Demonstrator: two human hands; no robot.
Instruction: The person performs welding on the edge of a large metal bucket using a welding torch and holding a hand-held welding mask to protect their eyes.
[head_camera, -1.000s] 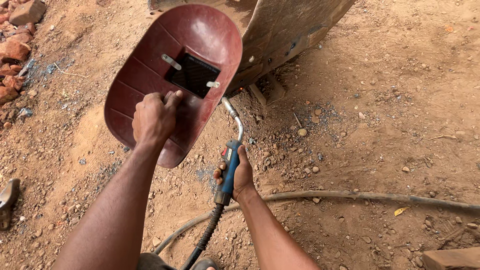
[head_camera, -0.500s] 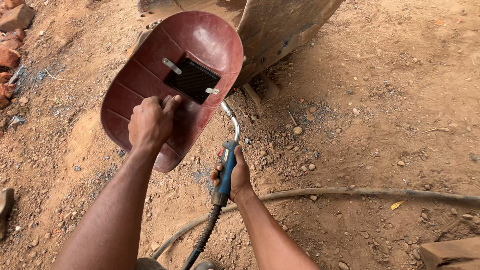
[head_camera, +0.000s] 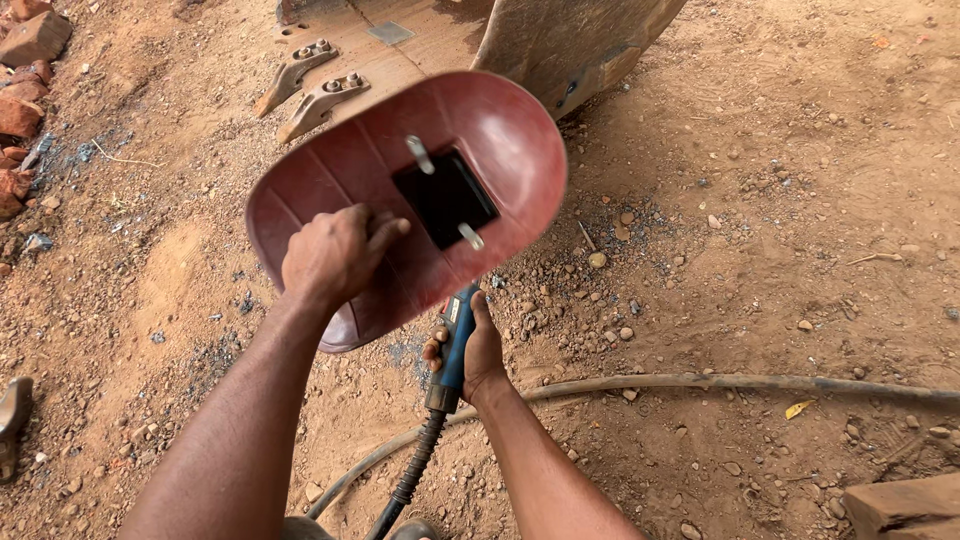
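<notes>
My left hand (head_camera: 335, 255) grips the inner handle of a dark red welding shield (head_camera: 510, 140), held out in front of me with its dark rectangular window (head_camera: 445, 198) facing me. Below it, my right hand (head_camera: 470, 350) is closed around the blue handle of a welding torch (head_camera: 457, 330). The torch's neck and tip are hidden behind the shield. A black ribbed cable (head_camera: 410, 475) runs from the torch back toward me. Beyond the shield lies a large rusty excavator bucket (head_camera: 560, 40) with metal teeth (head_camera: 320, 95) at its left.
Dry reddish dirt with loose stones covers the ground. A long hose (head_camera: 720, 382) crosses to the right edge. Broken red bricks (head_camera: 30, 50) sit at top left. A metal piece (head_camera: 12, 420) lies at the left edge, a wooden block (head_camera: 900, 505) at bottom right.
The shield has shifted right and lower in view, now covering the torch's neck and tip. The bucket teeth have come into sight at the upper left.
</notes>
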